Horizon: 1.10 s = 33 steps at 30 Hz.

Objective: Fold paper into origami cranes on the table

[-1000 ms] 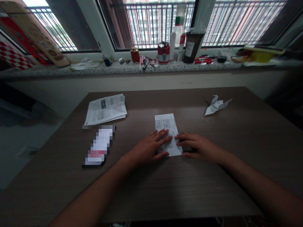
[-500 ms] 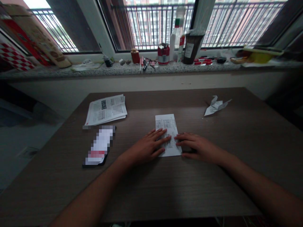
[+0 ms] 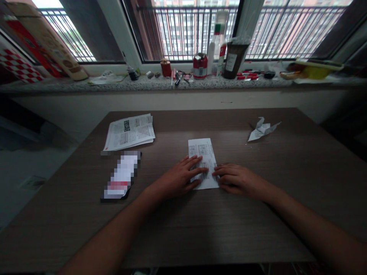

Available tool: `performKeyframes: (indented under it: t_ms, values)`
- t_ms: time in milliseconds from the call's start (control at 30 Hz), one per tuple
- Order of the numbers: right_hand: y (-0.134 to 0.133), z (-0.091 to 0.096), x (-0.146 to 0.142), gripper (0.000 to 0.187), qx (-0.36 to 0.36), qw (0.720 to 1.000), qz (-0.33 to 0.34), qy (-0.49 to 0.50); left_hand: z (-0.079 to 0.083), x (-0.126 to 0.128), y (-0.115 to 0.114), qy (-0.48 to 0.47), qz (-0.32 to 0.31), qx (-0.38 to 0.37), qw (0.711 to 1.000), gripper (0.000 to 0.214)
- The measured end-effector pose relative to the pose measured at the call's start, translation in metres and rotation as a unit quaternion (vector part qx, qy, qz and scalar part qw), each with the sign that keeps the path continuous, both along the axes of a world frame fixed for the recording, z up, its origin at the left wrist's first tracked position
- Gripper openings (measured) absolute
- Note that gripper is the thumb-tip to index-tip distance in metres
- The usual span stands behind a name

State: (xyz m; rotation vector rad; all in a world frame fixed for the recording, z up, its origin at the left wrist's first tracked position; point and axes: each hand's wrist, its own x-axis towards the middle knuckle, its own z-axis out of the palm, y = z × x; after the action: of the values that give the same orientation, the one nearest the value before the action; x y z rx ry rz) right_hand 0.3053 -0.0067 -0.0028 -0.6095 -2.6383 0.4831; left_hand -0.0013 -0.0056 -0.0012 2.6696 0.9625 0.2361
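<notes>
A printed paper [image 3: 201, 151] lies flat near the middle of the brown counter [image 3: 258, 214]. It is a long, thin strip and its far end points toward the window. Both hands are on the end of it that is close to the person.

The left hand [image 3: 179, 178] lies flat on the left side of the paper. Its grip is spread, and the fingers [image 3: 197, 162] reach across the print and press down. It is not pinching anything.

The right hand [image 3: 237, 179] rests at the paper's right edge. Its grip is open too, with the fingers [image 3: 218, 172] lying side by side and pointing left. The tips touch the paper. The fingertips of the two hands come very near each other on the sheet.

To the left, a stack of printed sheets [image 3: 129, 131] sits on the counter, well apart from the hands. Just in front of it lies a phone [image 3: 122, 176], and its screen is blurred. Far to the right there is a folded paper shape [image 3: 262, 129] with pointy wings.

Behind the counter is a stone window sill [image 3: 71, 84]. A red can [image 3: 200, 65], a white bottle [image 3: 213, 51] and a dark cup [image 3: 233, 57] stand on it, close together.
</notes>
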Motion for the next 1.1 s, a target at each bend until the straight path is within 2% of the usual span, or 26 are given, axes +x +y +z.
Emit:
performKeyframes:
  t_ms: [333, 533, 767, 900, 1100]
  values:
    - [0.002, -0.003, 0.004, 0.020, -0.002, 1.000, 0.012, -0.004, 0.003, 0.001, -0.002, -0.035, -0.012, -0.026, 0.999, 0.050]
    - [0.001, -0.004, 0.003, 0.011, 0.006, 1.000, 0.012, -0.009, 0.004, 0.002, -0.002, -0.036, -0.014, -0.029, 0.999, 0.044]
    - [-0.004, 0.003, -0.001, 0.007, -0.055, 0.997, -0.055, 0.004, 0.010, 0.001, -0.003, -0.039, -0.015, -0.044, 0.998, 0.045]
    - [-0.004, 0.005, -0.001, 0.004, -0.099, 0.991, -0.084, 0.033, 0.014, 0.000, -0.004, -0.044, -0.028, -0.049, 0.997, 0.064]
    - [-0.004, 0.007, 0.001, 0.008, -0.131, 0.986, -0.084, 0.055, 0.006, 0.003, 0.002, -0.060, -0.033, -0.015, 0.998, 0.040]
